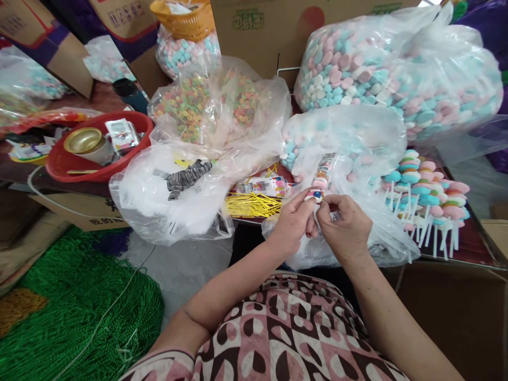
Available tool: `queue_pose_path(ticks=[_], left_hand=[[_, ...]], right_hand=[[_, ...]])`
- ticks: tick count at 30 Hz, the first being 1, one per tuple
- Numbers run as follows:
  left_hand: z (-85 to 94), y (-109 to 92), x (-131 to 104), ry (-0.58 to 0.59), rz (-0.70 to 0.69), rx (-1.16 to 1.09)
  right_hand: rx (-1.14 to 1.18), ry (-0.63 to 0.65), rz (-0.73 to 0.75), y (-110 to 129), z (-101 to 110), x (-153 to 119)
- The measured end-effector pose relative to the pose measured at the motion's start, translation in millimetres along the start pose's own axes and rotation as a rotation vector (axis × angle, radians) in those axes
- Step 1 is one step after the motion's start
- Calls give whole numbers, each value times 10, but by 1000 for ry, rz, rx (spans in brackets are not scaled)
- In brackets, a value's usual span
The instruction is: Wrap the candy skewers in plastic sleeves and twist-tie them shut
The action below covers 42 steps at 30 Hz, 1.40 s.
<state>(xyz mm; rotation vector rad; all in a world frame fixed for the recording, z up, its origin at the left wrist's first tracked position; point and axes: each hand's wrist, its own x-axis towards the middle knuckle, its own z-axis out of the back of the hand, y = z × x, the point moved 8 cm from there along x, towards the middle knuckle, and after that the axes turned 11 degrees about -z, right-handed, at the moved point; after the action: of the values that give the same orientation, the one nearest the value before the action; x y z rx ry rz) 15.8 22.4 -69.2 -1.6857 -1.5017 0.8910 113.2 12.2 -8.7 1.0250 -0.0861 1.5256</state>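
A marshmallow lollipop [320, 180] in a clear printed wrapper points away from me, its lower end between my two hands. My left hand [294, 218] is closed on it, thumb and fingers around the lower part of the wrapper. The fingers of my right hand [346, 223] pinch at the wrapper's bottom end; whether a small tie is there too is hidden. Just left of my hands lie many yellow twist ties [254, 205] and flat printed wrappers [264, 186]. To the right, unwrapped marshmallow lollipops [431, 193] are piled with their white sticks toward me.
Large clear bags of pink, blue and white marshmallows [357, 63] stand at the back right. A bag of gummy rings [198, 106] sits back left. Further left are a clear bag with a grey striped cloth [188, 179] and a red basin [67, 172]. Green cord [99, 296] heaps below.
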Motion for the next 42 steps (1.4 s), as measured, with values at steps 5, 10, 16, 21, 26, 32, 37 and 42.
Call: queue_pose_path(ticks=[5, 10, 16, 21, 26, 32, 37, 42], left_hand=[[72, 43, 38, -40, 35, 113], [92, 42, 60, -103, 75, 64], [-143, 105, -21, 138, 279, -313], [-17, 73, 16, 45, 139, -113], [-17, 49, 5, 59, 32, 80], [-44, 40, -3, 75, 105, -44], [-48, 76, 17, 52, 133, -135], [-41, 77, 2, 9, 144, -118]], right_hand=[[20, 11, 82, 43, -11, 31], [31, 23, 217, 108, 16, -17], [241, 147, -153, -246, -44, -104], [243, 137, -251, -226, 63, -75], [178, 167, -111, -40, 106, 25], [176, 184, -48, -46, 74, 3], [170, 178, -47, -78, 50, -39], [207, 155, -77, -113, 22, -57]])
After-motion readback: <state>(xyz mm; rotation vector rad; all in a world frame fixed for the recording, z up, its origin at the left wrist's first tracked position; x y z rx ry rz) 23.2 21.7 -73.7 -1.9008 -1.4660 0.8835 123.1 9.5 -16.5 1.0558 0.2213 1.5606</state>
